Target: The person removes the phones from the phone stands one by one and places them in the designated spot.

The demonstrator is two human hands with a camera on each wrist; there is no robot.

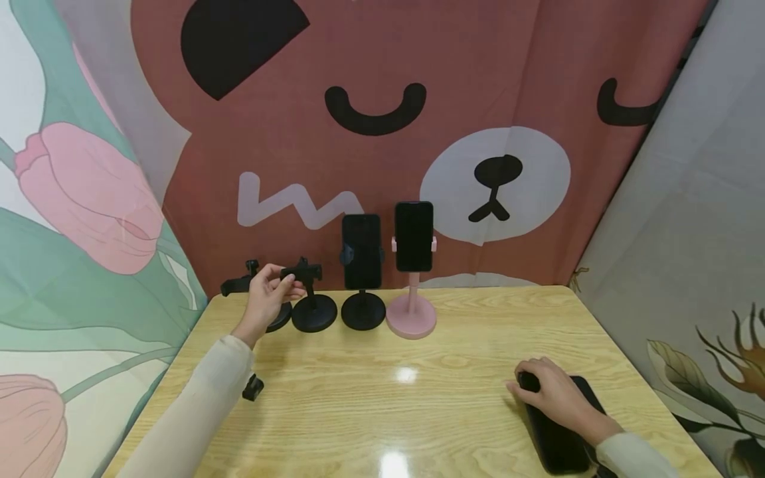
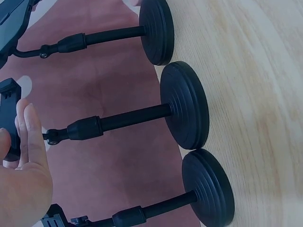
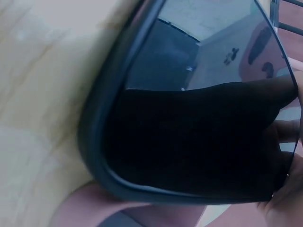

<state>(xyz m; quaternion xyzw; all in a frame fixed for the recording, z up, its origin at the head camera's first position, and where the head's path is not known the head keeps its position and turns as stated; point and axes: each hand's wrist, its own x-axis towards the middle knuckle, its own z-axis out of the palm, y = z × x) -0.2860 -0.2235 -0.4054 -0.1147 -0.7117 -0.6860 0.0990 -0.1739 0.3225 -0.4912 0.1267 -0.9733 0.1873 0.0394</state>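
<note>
My left hand (image 1: 269, 299) pinches the black clamp head (image 1: 309, 271) of a phone stand between thumb and fingers. That stand's round base (image 1: 315, 313) rests on the table, and its stem is upright. To its left stands another black stand (image 2: 208, 189), its clamp holding no phone and partly hidden by my hand. At the right front, my right hand (image 1: 556, 395) grips the far end of a black smartphone (image 1: 556, 441). In the right wrist view the phone's glossy screen (image 3: 189, 137) shows reflections, with fingers (image 3: 289, 132) at its edge.
A black stand holds a phone (image 1: 361, 252) upright, and a pink stand (image 1: 412, 318) beside it holds another phone (image 1: 414, 236). A small black item (image 1: 253, 387) lies by my left sleeve. Printed cloth (image 1: 382, 166) hangs behind the wooden table (image 1: 382, 372).
</note>
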